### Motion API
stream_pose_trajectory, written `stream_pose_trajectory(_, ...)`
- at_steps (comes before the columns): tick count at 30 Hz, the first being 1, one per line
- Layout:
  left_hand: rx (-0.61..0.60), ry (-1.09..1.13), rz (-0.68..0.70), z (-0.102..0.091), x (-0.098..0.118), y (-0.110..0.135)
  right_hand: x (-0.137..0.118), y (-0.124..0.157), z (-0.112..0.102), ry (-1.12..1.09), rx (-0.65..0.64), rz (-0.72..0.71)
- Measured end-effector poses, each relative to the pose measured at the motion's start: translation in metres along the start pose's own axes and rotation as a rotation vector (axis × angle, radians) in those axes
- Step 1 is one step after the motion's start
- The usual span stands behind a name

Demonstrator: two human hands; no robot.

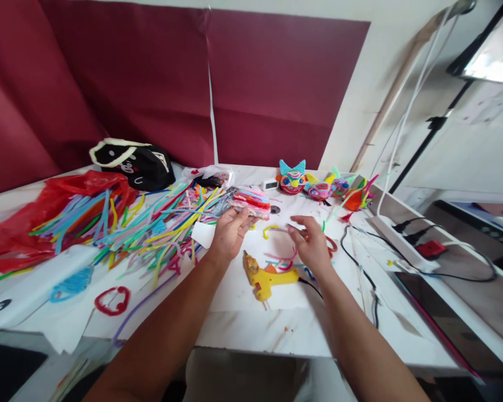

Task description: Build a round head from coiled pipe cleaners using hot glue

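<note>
My left hand (233, 228) holds a flat striped piece of fuzzy pipe cleaners (251, 202), in pink, red, orange and blue with a grey end, raised above the table. Opposite it, my right hand (311, 244) has its fingers curled around what looks like a pair of scissors; an orange-red handle loop (332, 245) shows beside the hand, and the rest is mostly hidden. Between my forearms lies a yellow hot glue gun (270, 277), nozzle toward the left. Short bent pipe cleaner pieces, including a yellow one (266, 230), lie between the hands.
A big heap of pipe cleaners (163, 220) and a red plastic bag (8, 234) cover the left. Finished fuzzy figures (292, 181) stand at the back. A power strip (406, 245), black cables and a phone-like dark device (448, 321) lie on the right.
</note>
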State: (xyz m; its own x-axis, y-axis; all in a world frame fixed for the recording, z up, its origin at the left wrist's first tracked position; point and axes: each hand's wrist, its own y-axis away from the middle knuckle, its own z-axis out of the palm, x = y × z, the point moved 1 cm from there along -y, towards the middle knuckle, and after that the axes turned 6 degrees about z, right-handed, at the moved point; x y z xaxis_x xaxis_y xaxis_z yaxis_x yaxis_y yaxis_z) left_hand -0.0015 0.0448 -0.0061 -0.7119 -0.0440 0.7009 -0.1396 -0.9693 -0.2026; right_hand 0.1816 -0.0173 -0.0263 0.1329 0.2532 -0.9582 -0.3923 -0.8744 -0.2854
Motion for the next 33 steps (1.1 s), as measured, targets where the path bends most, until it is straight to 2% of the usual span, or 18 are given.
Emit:
stream_pose_trajectory(1, 0.006, -0.002, 0.003, -0.001, 0.000, -0.001, -0.003, 0.005, 0.002, 0.153, -0.091, -0.047)
stream_pose_trajectory(4, 0.026, -0.003, 0.012, -0.004, 0.000, -0.003, -0.020, 0.025, 0.008, 0.557, -0.491, -0.122)
stream_pose_trajectory(6, 0.032, 0.000, 0.013, -0.006, 0.000, -0.004, -0.032, 0.039, 0.012, 0.798, -0.702, -0.169)
stream_pose_trajectory(7, 0.033, 0.003, 0.011, -0.007, 0.000, -0.004, -0.037, 0.046, 0.014, 0.898, -0.798, -0.181)
stream_pose_trajectory(9, 0.034, 0.009, 0.001, -0.007, 0.001, -0.004, -0.042, 0.057, 0.018, 1.047, -0.893, -0.206)
stream_pose_trajectory(14, 0.075, 0.037, -0.026, -0.007, 0.002, -0.002, -0.032, 0.070, 0.032, 1.335, -0.846, -0.234)
stream_pose_trajectory(19, 0.088, 0.061, -0.017, -0.008, 0.003, -0.003, -0.026, 0.073, 0.035, 1.342, -0.763, -0.364)
stream_pose_trajectory(25, 0.117, 0.087, 0.011, -0.013, 0.005, -0.008, -0.038, 0.074, 0.016, 1.155, -0.659, -0.469)
stream_pose_trajectory(29, 0.144, 0.102, 0.019, -0.015, 0.006, -0.009, -0.042, 0.071, 0.008, 0.910, -0.498, -0.556)
stream_pose_trajectory(33, 0.157, 0.091, -0.009, -0.012, 0.003, -0.005, -0.037, 0.066, 0.010, 0.745, -0.337, -0.639)
